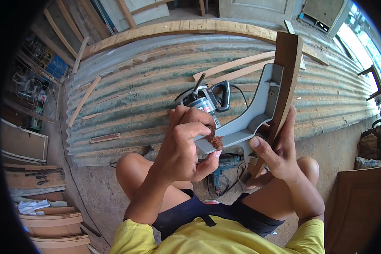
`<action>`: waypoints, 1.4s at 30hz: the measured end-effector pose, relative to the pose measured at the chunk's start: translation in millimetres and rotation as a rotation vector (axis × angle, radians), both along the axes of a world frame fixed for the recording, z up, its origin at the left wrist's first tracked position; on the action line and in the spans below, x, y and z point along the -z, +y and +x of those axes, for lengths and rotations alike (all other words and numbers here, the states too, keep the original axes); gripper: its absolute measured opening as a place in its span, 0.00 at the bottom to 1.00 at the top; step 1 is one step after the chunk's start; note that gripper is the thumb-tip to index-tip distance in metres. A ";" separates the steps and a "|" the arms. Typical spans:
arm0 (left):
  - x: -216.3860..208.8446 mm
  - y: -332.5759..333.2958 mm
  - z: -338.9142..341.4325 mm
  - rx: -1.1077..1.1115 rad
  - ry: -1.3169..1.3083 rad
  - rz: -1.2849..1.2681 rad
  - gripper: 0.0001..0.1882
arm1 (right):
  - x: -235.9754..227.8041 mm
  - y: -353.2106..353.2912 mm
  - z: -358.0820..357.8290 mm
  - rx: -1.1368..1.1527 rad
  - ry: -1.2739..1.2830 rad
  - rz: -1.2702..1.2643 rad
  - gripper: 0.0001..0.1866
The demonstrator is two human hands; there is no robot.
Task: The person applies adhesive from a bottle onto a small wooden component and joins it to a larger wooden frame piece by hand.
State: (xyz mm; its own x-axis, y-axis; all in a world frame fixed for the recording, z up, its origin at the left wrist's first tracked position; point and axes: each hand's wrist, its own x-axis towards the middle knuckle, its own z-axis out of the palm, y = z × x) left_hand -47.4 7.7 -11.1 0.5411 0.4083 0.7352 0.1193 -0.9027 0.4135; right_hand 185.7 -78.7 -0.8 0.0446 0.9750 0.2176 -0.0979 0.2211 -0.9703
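A corrugated sheet (139, 103) carries a power tool (200, 103) and scattered wooden strips (85, 101)

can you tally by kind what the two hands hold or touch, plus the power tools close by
Brown fibrous clump, in the left hand: 1
Grey bracket: 1
Wooden board, in the right hand: 1
Power tools, a grey tool and a teal tool: 2
Total: 5

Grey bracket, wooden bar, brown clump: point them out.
Grey bracket (251, 119), head view: on its bend.
Wooden bar (285, 99), head view: middle of its length.
Brown clump (216, 141), head view: centre of its exposed part.
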 end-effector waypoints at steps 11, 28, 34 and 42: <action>-3.8 -9.8 -3.1 -0.040 -0.067 0.075 0.28 | 8.8 -3.8 3.2 -0.039 0.099 -0.007 0.44; -10.6 -28.3 8.1 0.066 -0.132 -0.192 0.39 | 15.7 17.1 17.1 -0.084 0.014 0.239 0.28; -3.1 -21.5 8.8 0.018 -0.091 -0.074 0.35 | 12.7 15.1 19.0 -0.059 -0.059 0.230 0.26; -2.2 -19.4 9.7 0.048 -0.122 -0.053 0.32 | 11.4 16.4 25.1 -0.105 -0.065 0.250 0.33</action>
